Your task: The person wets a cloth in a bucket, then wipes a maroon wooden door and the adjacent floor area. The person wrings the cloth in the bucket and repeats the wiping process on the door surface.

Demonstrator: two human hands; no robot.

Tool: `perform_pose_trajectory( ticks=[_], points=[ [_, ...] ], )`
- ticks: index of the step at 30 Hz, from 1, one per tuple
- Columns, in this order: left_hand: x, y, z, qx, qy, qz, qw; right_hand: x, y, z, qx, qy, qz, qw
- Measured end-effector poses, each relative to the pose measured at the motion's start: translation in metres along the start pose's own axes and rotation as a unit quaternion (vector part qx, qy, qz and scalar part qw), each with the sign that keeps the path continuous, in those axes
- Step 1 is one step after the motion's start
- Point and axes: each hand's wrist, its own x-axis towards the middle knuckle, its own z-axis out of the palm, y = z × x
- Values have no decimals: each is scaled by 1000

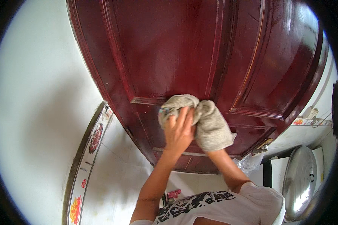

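A dark red panelled wooden door [169, 56] fills the upper middle of the view. Against its lower middle, my left hand [180, 132] presses a bunched beige-grey cloth [183, 99], fingers spread over it. The cloth drapes to the right over my right hand [214, 129], covering it down to the wrist, so its fingers are hidden. Both hands are close together near the horizontal moulding below the upper panel.
A white wall [45, 84] with a patterned tile border [95, 137] stands at left. At lower right are the metal door handle [260, 150], a clear plastic bag [249, 163] and a large round metal lid [300, 182]. A wall socket [310, 112] sits beyond the door.
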Motion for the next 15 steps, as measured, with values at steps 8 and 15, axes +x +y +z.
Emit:
perform_pose_trajectory(
  ticks=[8, 15],
  points=[
    [-23, -68, -12, 74, 78, -91, 990, 32, -57, 12, -169, 39, -229, 958],
    [-2, 6, 12, -31, -44, 52, 997, -24, 26, -8, -207, 31, -30, 977]
  ],
)
